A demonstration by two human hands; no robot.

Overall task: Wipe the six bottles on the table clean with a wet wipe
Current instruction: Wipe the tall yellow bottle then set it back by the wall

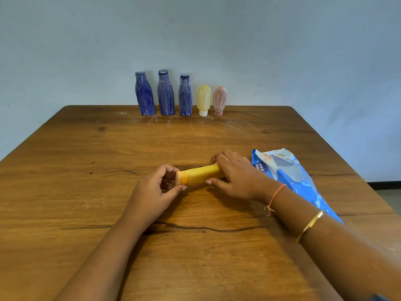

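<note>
- An orange-yellow bottle (200,174) lies sideways between both hands, low over the middle of the desk (86,170), cap on.
- The left hand (152,192) curls round its cap end; the right hand (234,177) grips its body.
- Three blue bottles (166,93), a pale yellow bottle (204,99) and a pink bottle (219,101) stand in a row at the far edge; their contents cannot be seen.
- A blue wipe pack (288,170) lies just right of the right hand.

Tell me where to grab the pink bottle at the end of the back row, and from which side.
Grip the pink bottle round its wide upper body, coming from the front or its open right. It stands on its narrow cap, so a low grip may tip it, and the pale yellow bottle crowds its left.
</note>
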